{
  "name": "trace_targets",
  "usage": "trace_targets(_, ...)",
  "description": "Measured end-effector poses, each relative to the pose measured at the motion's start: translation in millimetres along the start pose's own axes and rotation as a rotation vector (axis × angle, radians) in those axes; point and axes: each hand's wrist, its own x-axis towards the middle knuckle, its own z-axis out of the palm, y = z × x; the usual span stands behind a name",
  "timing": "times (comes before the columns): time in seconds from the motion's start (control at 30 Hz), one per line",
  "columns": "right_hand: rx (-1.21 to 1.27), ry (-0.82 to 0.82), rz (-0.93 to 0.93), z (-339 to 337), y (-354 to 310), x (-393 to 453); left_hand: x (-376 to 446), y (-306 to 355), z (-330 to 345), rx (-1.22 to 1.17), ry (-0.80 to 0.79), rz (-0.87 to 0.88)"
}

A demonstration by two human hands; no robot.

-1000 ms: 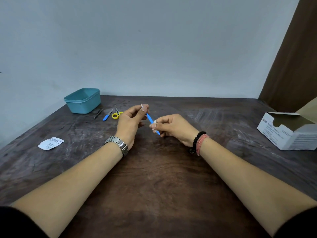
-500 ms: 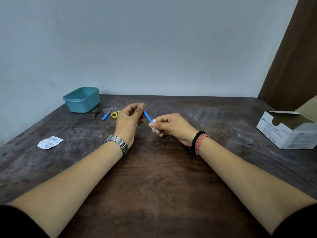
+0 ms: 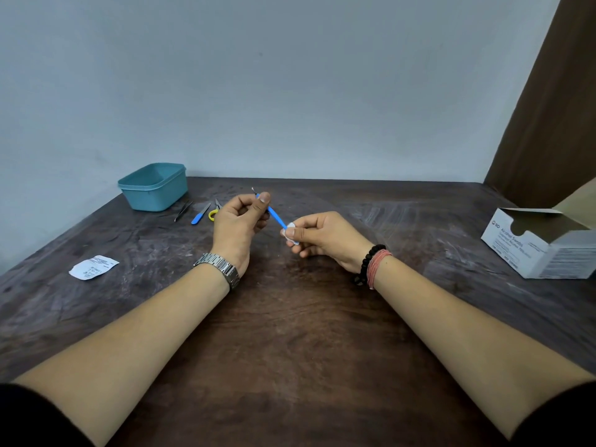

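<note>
Since a second ago our right hand (image 3: 322, 237), its grip pinching the white swab (image 3: 291, 226), has slid it to the near end of the blue-handled tool (image 3: 275, 216). Our left hand (image 3: 238, 224) pinches the far end above mid-worktop (image 3: 290, 350), the tool's axis aimed at the far-left corner.

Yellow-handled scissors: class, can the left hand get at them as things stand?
Probably yes: the scissors lie just beyond the left hand, nothing between, though it grips the blue tool.
</note>
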Motion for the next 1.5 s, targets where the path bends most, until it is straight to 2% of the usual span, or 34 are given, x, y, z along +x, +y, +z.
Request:
trace_targets(0.07,0.004,0.001,-0.003,0.1,0.2,0.0,0.8,-0.8,-0.6,0.009,0.011,0.0)
trace_targets(0.27,0.042,0.017,-0.005,0.1,0.1,-0.6,0.3,-2.2,-0.2,-0.015,-0.092,-0.021)
trace_targets(0.5,0.049,0.018,-0.016,0.1,-0.1,-0.7,0.3,-0.6,-1.5,0.043,0.011,0.009)
trace_targets(0.7,0.072,0.028,-0.012,-1.6,0.3,-0.7,-0.5,-2.2,-0.5,0.024,-0.108,-0.014)
trace_targets(0.9,0.074,0.018,-0.016,-0.5,-1.5,-1.1,0.2,0.5,-1.2,0.061,0.011,0.011)
trace_targets(1.07,0.075,0.032,-0.008,-1.3,-0.4,-0.2,0.5,-2.0,-0.9,0.041,-0.11,-0.016)
trace_targets(1.27,0.079,0.006,-0.003,-0.3,-1.2,-0.5,0.2,1.5,-1.4,0.062,0.021,0.026)
trace_targets(1.43,0.076,0.019,0.0,-0.3,-0.1,0.3,0.6,-1.3,-1.6,0.048,-0.113,-0.005)
trace_targets(1.5,0.076,0.017,0.004,-1.0,-0.4,-0.1,-0.4,-0.6,-0.2,0.055,-0.117,-0.002)
